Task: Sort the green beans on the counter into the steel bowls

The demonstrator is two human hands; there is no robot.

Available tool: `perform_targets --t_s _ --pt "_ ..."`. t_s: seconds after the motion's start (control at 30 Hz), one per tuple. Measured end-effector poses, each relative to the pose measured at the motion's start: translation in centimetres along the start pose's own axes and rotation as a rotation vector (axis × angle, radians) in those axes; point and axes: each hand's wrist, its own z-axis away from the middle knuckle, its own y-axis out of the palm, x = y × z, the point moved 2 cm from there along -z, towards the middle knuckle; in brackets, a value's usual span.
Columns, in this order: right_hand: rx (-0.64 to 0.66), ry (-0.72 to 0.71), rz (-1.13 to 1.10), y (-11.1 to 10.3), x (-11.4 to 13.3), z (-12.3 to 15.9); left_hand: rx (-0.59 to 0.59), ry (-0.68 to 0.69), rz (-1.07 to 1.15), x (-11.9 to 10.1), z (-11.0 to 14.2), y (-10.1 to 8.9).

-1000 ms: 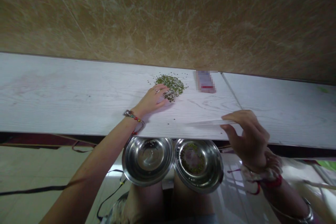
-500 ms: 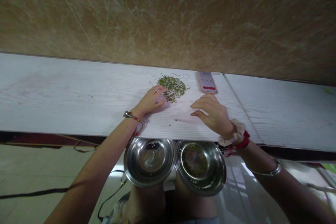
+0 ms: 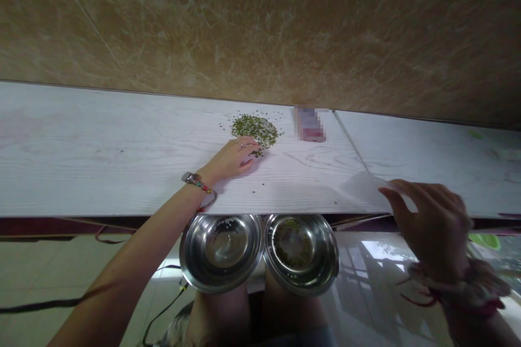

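A loose pile of small green beans, like mung beans [image 3: 256, 128], lies on the white wood-grain tabletop [image 3: 122, 135]. At the pile's near edge rests my left hand [image 3: 233, 160], fingers stretched forward among the beans and thumb apart; no held thing shows. My right hand [image 3: 427, 217], partly blurred, is off to the right at the table's front edge. Between its thumb and fingers it pinches a thin, translucent white sheet [image 3: 364, 188], whose exact kind I cannot make out. A few single dark beans lie near the front edge.
Two steel bowls rest side by side on my legs below the table edge. Green beans lie inside the right bowl [image 3: 334, 260]; the left bowl [image 3: 187, 260] shows small pale specks or reflections. A phone [image 3: 311, 124] lies by the brown marbled wall [image 3: 260, 27].
My right hand has moved right and toward me, away from the pile, carrying the translucent sheet. My left hand stays by the beans. The view has shifted slightly.
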Motion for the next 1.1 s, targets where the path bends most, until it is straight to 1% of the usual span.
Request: perform_targets --t_s 0.07,0.13,0.23,0.37,0.43,0.5,0.57,0.67,0.73,0.8,0.93,1.1 --pt "0.027 0.020 0.028 -0.4 0.8 1.4 0.004 0.025 -0.010 -0.3 -0.1 0.1" --pt "-0.014 0.042 0.030 -0.9 1.7 2.4 0.004 0.031 -0.009 -0.3 -0.1 0.2" --pt "-0.021 0.101 0.000 -1.4 3.3 3.3 0.013 0.024 0.002 -0.1 0.0 0.3" --pt "0.008 0.107 -0.119 -2.2 6.3 3.2 0.039 -0.004 0.007 0.1 0.1 0.5" --pt "0.029 0.105 -0.178 -2.4 7.3 2.9 0.051 -0.012 0.004 0.2 0.1 0.5" --pt "0.031 0.099 -0.221 -2.5 7.7 2.6 0.058 -0.015 -0.002 0.3 0.2 0.5" --pt "0.014 0.094 -0.246 -2.3 7.4 2.0 0.053 -0.020 -0.005 0.3 0.1 0.6" --pt "-0.009 0.052 -0.295 -1.1 6.6 0.7 0.042 -0.041 0.007 0.5 0.2 0.6" --pt "-0.009 -0.001 -0.354 0.2 6.4 -0.6 0.037 -0.067 0.019 0.7 0.2 0.6" --pt "-0.051 -0.037 -0.442 1.6 6.7 -1.9 0.031 -0.104 0.025 1.0 0.3 0.5" --pt "-0.059 -0.102 -0.647 4.8 8.4 -4.6 0.033 -0.175 0.030 1.5 0.6 0.2" --pt "-0.067 -0.290 -0.915 8.1 11.1 -7.2 0.026 -0.227 0.038 2.0 0.6 0.1"
